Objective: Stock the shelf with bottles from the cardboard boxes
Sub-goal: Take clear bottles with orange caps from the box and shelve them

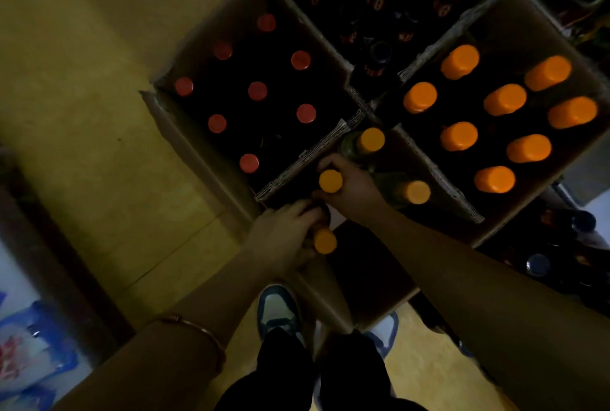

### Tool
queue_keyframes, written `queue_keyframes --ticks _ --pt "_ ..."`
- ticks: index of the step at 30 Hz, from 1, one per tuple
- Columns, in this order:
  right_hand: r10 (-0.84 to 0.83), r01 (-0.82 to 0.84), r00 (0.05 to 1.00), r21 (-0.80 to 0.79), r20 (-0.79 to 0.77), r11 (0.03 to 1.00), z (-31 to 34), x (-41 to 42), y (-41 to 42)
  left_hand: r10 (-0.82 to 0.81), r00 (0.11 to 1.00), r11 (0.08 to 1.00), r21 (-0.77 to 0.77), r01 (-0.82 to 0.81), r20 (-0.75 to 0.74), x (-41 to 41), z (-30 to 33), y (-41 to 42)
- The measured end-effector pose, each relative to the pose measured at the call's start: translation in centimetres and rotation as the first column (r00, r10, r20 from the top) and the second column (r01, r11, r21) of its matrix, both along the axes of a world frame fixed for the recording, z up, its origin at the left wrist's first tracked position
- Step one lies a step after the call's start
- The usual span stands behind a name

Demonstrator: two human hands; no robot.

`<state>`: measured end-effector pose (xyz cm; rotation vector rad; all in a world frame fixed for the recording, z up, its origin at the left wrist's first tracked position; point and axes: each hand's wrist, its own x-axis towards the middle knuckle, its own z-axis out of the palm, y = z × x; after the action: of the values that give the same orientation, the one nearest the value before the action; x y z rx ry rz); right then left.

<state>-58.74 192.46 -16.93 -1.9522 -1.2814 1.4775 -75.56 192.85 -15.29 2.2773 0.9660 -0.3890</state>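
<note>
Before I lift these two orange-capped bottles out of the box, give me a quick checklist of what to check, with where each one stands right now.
1. Right hand grips its orange-capped bottle at the neck: ok.
2. Left hand grips the second orange-capped bottle: ok, though the fingers underneath are hidden.
3. Neighbouring bottles in the same compartment stand apart from the right-hand bottle: cannot tell, they sit close to the wrist.
4. Cardboard divider clear of the lift path: ok, it runs beside the bottle.
5. Shelf space ready: cannot tell, no shelf in view.
6. Shoes clear of the box edge: ok.
</note>
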Motion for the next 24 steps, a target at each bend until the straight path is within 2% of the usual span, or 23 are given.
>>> queue_keyframes --ticks 1,4,7,9,11,13,15,17,18,21,24 --pt "0.019 -0.019 1.0 0.007 0.018 1.0 -0.3 0.2 0.1 -0.03 0.999 0.999 0.033 0.032 -0.033 0.2 -0.4 0.0" --pt "0.115 -0.115 0.986 -0.007 0.118 0.993 -1.1 0.9 0.1 -0.037 0.999 0.996 0.084 0.036 0.011 0.9 -1.3 -0.4" --pt "0.169 -0.169 0.964 -0.021 0.206 0.985 -1.2 0.8 -0.1 -0.05 0.999 0.98 0.194 0.052 -0.02 0.6 -2.2 -0.6" --pt "0.102 -0.101 0.966 -0.015 0.236 0.995 -0.9 0.4 -0.6 -0.01 0.999 0.974 0.226 0.018 -0.037 0.7 -2.6 -1.0" --pt "0.015 -0.019 0.962 0.009 0.274 1.0 -0.2 0.2 -1.0 0.119 0.993 0.97 0.216 -0.112 -0.018 1.3 -1.9 -1.0" --pt "0.003 -0.012 0.944 0.025 0.329 1.0 1.1 0.5 -1.4 0.214 0.977 0.97 0.117 -0.211 -0.014 1.5 -1.5 -0.7" --pt "0.042 -0.054 0.937 0.025 0.348 0.998 2.8 1.0 -2.0 0.319 0.944 0.947 -0.074 -0.313 0.084 1.4 -0.3 -0.3" --pt "0.027 -0.043 0.947 0.044 0.32 0.998 5.0 1.6 -2.6 0.475 0.852 0.872 -0.246 -0.423 0.221 1.3 1.1 0.1" --pt "0.004 -0.024 0.951 0.06 0.31 0.998 6.2 1.9 -2.9 0.527 0.815 0.839 -0.297 -0.456 0.239 1.2 1.9 0.1" --pt "-0.018 -0.012 0.964 0.11 0.265 0.994 10.3 2.3 -4.0 0.648 0.732 0.741 -0.398 -0.542 0.21 1.8 5.5 0.4" --pt "-0.103 0.081 0.987 0.17 0.122 0.982 15.4 2.8 -4.8 0.706 0.683 0.671 -0.487 -0.559 0.188 2.8 10.4 0.9"
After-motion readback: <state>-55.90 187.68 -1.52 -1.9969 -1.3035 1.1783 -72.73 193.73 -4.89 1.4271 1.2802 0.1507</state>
